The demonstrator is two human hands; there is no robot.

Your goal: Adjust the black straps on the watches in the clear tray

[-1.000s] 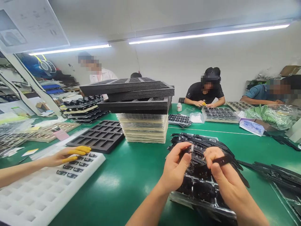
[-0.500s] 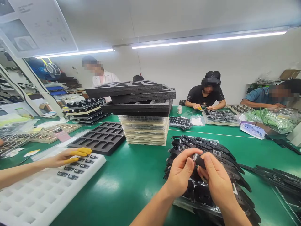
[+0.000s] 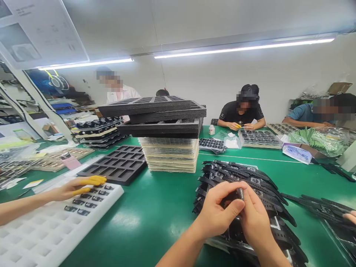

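Dark watch part, small and mostly hidden, is held between two bare hands above the watch tray, a clear-edged tray heaped with black straps. The left hand seems to pinch it between thumb and forefinger; the right hand presses its fingers together against the other side, though their tips are partly covered. Because so little of the part shows and both grips meet at one spot, a slip could shoot it out, and it would probably drop among the tray's straps, where black on black would be hard to find. Pressing unevenly might scratch or twist it. A low wrist could also catch a strap jutting over the tray's right edge. Compared with half a second ago, the hands have closed together, covering the black length that showed between them, and another person's hand has appeared beyond the loose strap pile, right of the tray.
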